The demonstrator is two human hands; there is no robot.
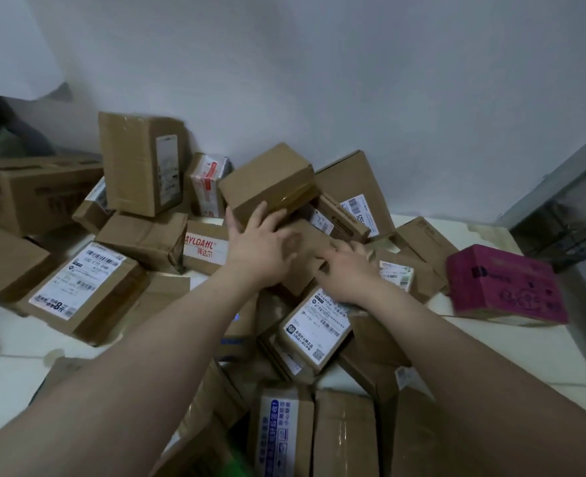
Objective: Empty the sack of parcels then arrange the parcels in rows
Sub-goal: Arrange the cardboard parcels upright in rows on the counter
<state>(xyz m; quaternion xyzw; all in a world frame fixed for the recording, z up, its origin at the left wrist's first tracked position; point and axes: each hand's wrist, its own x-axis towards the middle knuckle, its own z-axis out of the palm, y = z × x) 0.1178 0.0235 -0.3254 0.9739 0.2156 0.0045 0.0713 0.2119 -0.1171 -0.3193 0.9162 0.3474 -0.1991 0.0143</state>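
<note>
The parcels (140, 235) lay tipped out in a loose heap on a pale tiled floor (5, 380), spreading from the foot of a grey-white wall (319, 63) to the bottom of the view. No rows had been formed: the boxes leaned on and overlapped one another at every angle.

The person's left hand (257, 249) reached into the middle of the heap and held a small brown box (267, 180) by its lower near corner. Its grip was set round that corner, with the thumb up the left edge and the fingers spread over the near face. The box was tilted, its taped end towards the right, and stood higher than the parcels around it.

The right hand (346, 270) lay just beside the left, palm down over a plain brown parcel (302, 266) below the lifted box. It was blurred, and whether its grip was closed on anything could not be told.

Against the wall, left of the hands, a tall box (140, 163) stood upright with a white label on its side. Nearer on the left, a flat box with a large white label (85, 287) lay tilted. A labelled box (319, 325) sat between the two forearms. A magenta box (505, 284) lay at the right edge of the heap, apart from the hands, with a metal frame (560, 187) behind it.
</note>
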